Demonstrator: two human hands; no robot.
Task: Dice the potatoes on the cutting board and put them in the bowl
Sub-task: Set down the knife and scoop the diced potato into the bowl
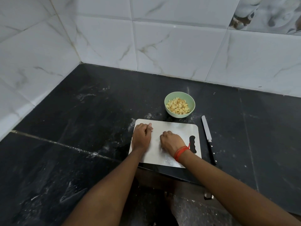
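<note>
On the dark stone worktop [81,128], in the corner of a white tiled wall [162,46], we see a pale metal cutting board [175,128] with a handle slot cut along its right side. Both of the person's hands rest on it. The left hand [141,136] lies over the board's left edge, its fingers curled under into a fist with the knuckles up. The right hand [171,141] sits near the middle of the board, just left of the slot, clenched the same way; we can make out nothing gripped in either fist. A red thread [180,153] is wound round the right wrist. The diced potatoes [178,106] are heaped in a light green bowl [192,101], which stands just beyond the board's far edge. A knife [207,136] lies on the worktop just to the right of the board, apart from it, blade toward the wall and black handle toward us. White powdery smears mark the worktop around the board.
</note>
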